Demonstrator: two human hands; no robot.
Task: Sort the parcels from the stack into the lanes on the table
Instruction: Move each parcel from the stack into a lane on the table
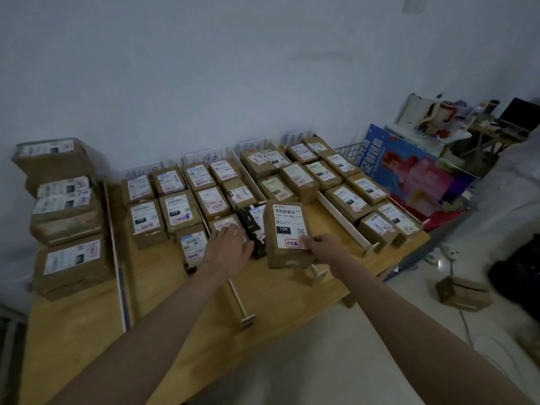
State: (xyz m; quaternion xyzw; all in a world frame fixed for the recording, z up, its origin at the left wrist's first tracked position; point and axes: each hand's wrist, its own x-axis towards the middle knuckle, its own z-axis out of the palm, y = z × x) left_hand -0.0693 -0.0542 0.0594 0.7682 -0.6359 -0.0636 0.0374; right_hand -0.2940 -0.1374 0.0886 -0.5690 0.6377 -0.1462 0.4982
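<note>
Right hand [320, 246]: fingers curled round the near right corner of a brown parcel [287, 233], held tilted with its white label up, at the near end of a middle lane on the wooden table [187, 317]. Left hand [229, 248]: fingers straight and spread, resting on a labelled parcel [223, 223] beside a black parcel [252, 226]. Stack of parcels [65, 211]: at the table's left end, beyond a divider rail [117, 252].
</note>
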